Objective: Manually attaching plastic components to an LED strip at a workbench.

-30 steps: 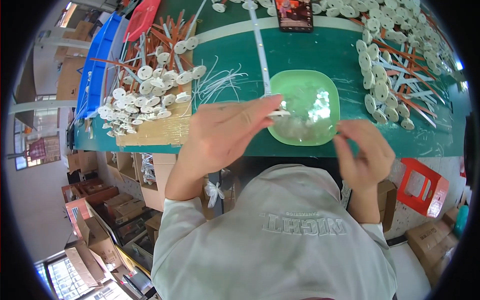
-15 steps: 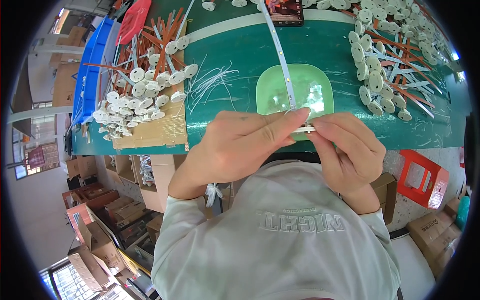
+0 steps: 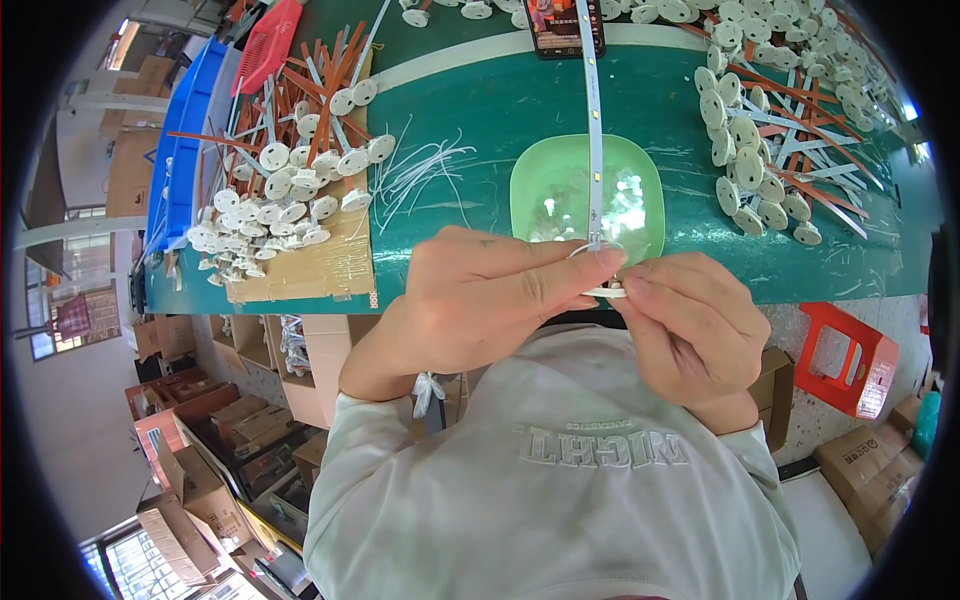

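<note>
My left hand [image 3: 490,285] is closed, its thumb and fingers pinching the lower end of a narrow white LED strip [image 3: 596,150] and the edge of a white round disc [image 3: 607,293]. The strip stands away from me, over a light green bowl [image 3: 527,180] that holds small clear pieces. A thin white wire [image 3: 580,248] curls by the strip's end. From the other side, my right hand [image 3: 695,320] pinches the disc's right edge between thumb and fingertips. Fingers hide most of the disc and the join with the strip.
Left on the green table [image 3: 460,215], several white discs with strips [image 3: 285,190] lie on cardboard [image 3: 345,260], beside loose white wires [image 3: 430,165] and a blue tray [image 3: 185,140]. More disc pieces [image 3: 750,165] are piled right. A phone [image 3: 560,45] stands behind the bowl; a red stool [image 3: 850,360] is right.
Both hands have come slightly nearer to me with the disc. The LED strip has swung from leaning left to nearly straight, and the thin wire loop shows more.
</note>
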{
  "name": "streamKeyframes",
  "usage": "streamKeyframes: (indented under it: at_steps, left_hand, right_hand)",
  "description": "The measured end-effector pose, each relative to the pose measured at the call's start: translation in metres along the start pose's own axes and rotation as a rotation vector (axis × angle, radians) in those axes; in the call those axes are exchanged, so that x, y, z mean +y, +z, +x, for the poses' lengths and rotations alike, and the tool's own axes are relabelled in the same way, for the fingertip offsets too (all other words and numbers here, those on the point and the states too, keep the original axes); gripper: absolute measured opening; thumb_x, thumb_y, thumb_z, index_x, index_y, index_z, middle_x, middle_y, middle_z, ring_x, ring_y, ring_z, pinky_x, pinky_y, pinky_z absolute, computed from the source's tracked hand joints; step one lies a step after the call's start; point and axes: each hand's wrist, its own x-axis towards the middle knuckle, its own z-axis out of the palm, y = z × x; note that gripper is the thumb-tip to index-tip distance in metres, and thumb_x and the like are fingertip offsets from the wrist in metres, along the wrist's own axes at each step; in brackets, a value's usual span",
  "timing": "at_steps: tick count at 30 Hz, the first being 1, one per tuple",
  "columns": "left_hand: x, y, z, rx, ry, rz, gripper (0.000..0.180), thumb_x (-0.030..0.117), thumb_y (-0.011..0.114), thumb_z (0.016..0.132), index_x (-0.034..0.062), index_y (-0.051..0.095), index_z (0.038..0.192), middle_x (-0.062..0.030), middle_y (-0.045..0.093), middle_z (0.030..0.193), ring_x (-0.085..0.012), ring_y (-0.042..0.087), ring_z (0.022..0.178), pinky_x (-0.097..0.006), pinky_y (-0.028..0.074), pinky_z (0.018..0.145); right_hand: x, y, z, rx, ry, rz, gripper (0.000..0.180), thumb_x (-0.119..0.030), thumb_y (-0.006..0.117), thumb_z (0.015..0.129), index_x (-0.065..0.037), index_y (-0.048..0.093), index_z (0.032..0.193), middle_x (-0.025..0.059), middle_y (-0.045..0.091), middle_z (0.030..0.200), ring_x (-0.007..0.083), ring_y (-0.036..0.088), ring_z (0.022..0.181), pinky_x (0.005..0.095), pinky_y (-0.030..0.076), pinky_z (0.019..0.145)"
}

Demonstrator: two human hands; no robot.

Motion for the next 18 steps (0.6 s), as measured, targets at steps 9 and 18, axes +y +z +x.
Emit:
streamKeyframes:
  at_steps: [9,18]
  left_hand:
    - [-0.009,-0.012,-0.010,0.040,-0.120,0.153,0.031,0.000,0.073,0.082,-0.0005,0.073,0.114,-0.0142,0.076,0.096,-0.0253,0.075,0.080,-0.031,0.060,0.071]
    - [-0.089,-0.123,-0.058,0.131,-0.544,0.842,0.021,0.000,0.061,0.091,0.0010,0.071,0.110,-0.0169,0.073,0.107,-0.0344,0.071,0.089,-0.038,0.056,0.078]
  right_hand:
    - [0.008,0.001,-0.001,-0.009,-0.004,-0.001,0.027,0.014,0.075,0.072,0.005,0.068,0.096,0.0189,0.071,0.089,0.0296,0.070,0.074,0.0328,0.056,0.065]
    - [0.054,-0.084,-0.055,0.193,0.376,-0.521,0.014,0.006,0.070,0.087,0.008,0.069,0.101,0.0168,0.072,0.105,0.0213,0.069,0.094,0.0299,0.056,0.079]
